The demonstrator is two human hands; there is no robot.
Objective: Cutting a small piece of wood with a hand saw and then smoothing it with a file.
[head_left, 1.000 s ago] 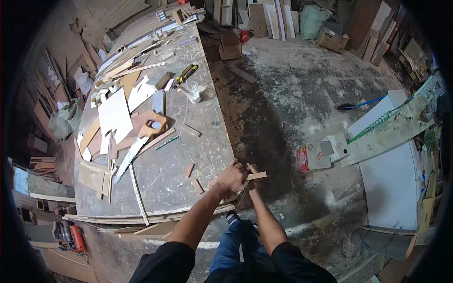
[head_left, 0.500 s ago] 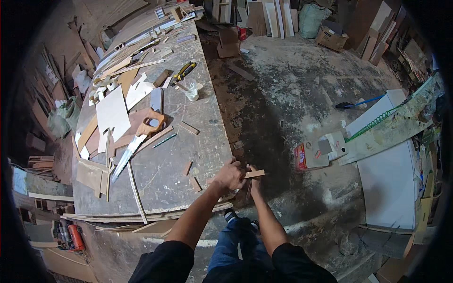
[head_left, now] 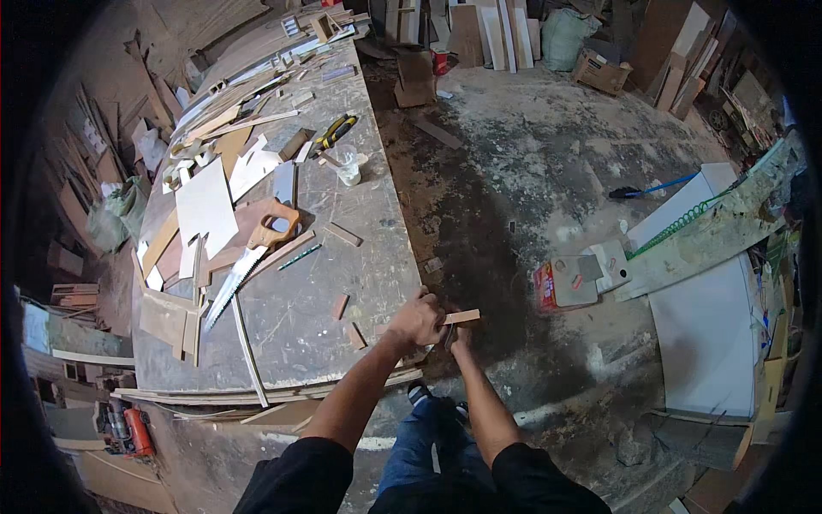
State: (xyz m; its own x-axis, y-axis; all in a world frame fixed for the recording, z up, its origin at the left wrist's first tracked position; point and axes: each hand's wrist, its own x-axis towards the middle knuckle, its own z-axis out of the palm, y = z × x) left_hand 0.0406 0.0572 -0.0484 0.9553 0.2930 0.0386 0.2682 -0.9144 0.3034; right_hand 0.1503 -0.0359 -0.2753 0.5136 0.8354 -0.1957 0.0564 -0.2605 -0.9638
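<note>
My left hand (head_left: 417, 320) is closed on a short wooden strip (head_left: 463, 317) at the right edge of the workbench, and the strip's pale end juts out past the edge. Just below that end, my right hand (head_left: 461, 340) is closed around something thin and dark, mostly hidden by the fingers; its kind cannot be made out. Two small wood offcuts (head_left: 341, 307) lie on the bench to the left of my left hand. Farther left rests a handsaw (head_left: 234, 287) with a wooden handle, beside a dark green pencil-like stick (head_left: 300, 257).
The grey workbench (head_left: 291, 343) carries white sheet scraps (head_left: 205, 214), yellow-black pliers (head_left: 336, 130) and a clear plastic cup (head_left: 348, 167). On the floor to the right stand a red-and-white box (head_left: 569, 283) and white panels (head_left: 706, 334). Cardboard boxes (head_left: 602, 70) sit at the back.
My right hand has dropped slightly below the strip, toward me. My left hand and the wooden strip stay almost where they were.
</note>
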